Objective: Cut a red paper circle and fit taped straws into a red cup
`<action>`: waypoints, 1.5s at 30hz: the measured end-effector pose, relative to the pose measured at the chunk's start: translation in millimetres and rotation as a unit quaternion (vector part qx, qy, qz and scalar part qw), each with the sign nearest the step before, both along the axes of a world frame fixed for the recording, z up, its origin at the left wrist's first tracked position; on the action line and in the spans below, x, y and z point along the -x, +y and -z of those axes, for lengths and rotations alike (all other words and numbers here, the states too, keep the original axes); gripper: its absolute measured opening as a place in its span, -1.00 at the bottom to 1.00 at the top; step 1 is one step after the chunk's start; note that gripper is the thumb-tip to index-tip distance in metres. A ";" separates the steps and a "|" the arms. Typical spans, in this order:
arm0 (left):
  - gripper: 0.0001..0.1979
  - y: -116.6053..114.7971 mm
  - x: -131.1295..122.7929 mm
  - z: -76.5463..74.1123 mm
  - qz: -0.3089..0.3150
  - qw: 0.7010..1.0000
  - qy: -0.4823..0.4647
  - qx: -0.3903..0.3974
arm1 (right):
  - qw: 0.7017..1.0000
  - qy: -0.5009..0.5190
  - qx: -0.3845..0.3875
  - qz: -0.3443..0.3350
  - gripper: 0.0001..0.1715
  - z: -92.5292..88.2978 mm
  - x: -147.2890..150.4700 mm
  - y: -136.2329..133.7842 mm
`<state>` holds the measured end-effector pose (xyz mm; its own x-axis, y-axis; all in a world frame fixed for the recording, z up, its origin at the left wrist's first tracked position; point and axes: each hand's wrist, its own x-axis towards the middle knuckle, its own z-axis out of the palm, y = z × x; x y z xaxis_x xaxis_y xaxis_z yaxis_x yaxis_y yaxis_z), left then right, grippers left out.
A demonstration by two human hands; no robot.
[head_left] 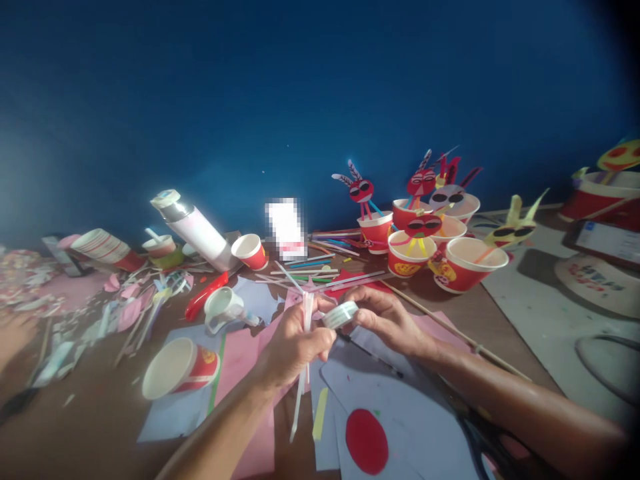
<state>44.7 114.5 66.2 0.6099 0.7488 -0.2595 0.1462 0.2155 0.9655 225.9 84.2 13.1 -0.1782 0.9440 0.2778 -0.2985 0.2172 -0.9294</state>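
Pale drinking straws (pixel 309 307) stand upright in my left hand (pixel 295 343), its fingers closed around them; one end points down toward the paper. A roll of tape (pixel 340 315) sits between both hands, and the fingers of my right hand (pixel 393 321) pinch its right side. My left fingertips are close to the roll's left edge; whether they touch it I cannot tell. Below the hands lie grey-white paper sheets (pixel 400 407), a red paper oval (pixel 367 441) and a yellow strip (pixel 321 413). Pink paper (pixel 245 393) spreads under my left forearm.
Red paper cups (pixel 375 233) with bug figures stand back right. A tipped cup (pixel 173 370), a tape dispenser (pixel 225 310), a red-handled tool (pixel 206 297) and a leaning thermos (pixel 200 233) lie left. Scissors (pixel 480 433) rest near my right forearm. Another person's hand (pixel 17 337) is far left.
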 end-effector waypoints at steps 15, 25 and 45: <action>-0.79 -0.4 -2.7 6.3 -0.046 0.998 0.027 -0.016 | 0.974 -0.201 -0.097 0.047 -0.71 -11.5 -14.8 4.1; -0.85 -0.5 -1.0 14.7 -0.045 0.998 0.038 -0.018 | 0.942 -0.278 -0.165 0.084 -0.70 -1.6 -8.8 0.4; -0.73 -0.3 -2.4 4.0 -0.017 0.999 -0.039 0.028 | 0.996 -0.080 -0.033 0.012 -0.71 -3.1 -7.7 0.9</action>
